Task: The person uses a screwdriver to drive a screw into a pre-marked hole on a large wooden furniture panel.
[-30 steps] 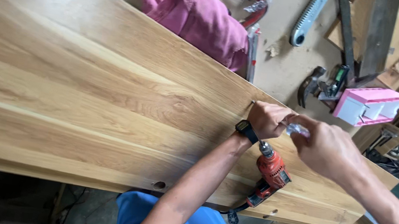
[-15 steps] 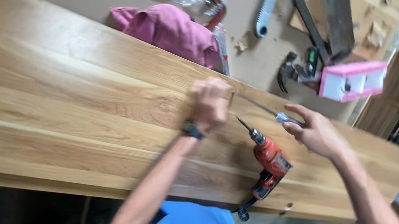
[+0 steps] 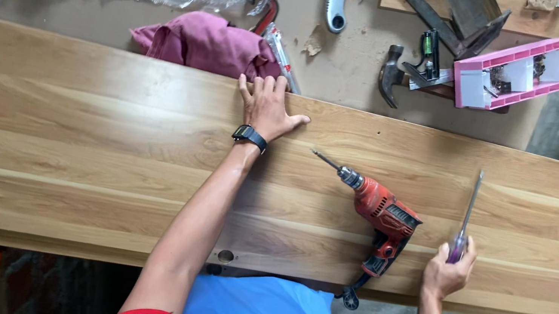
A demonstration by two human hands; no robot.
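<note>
wooden panel point(image 3: 106, 142) across the whole width of the view, long and pale with darker grain bands, lying flat over the workbench point(image 3: 342, 61). left hand point(image 3: 267, 105) spread open, palm down on the panel's far edge, fingers splayed, gripping nothing – wristwatch point(image 3: 250, 136) just below it. right hand point(image 3: 448, 267) closed round the purple handle of a screwdriver point(image 3: 468, 213), shaft pointing away toward the far edge, resting on the panel. red power drill point(image 3: 377, 209) lying on its side on the panel between the two hands, bit aimed toward the left hand, untouched. beyond the panel: maroon cloth point(image 3: 204, 40), hammer point(image 3: 390, 73), pink parts box point(image 3: 516, 72).

judged step: drill laid aside, hand tool taken up – likely between boring and driving. next move probably calls for lining the screwdriver tip to a hole and steadying the panel with the flat hand.

against half a second earlier: left hand moved from mid-panel up to the far edge; right hand pulled back from beside the drill toward the near edge; drill resting in much the same place.
</note>
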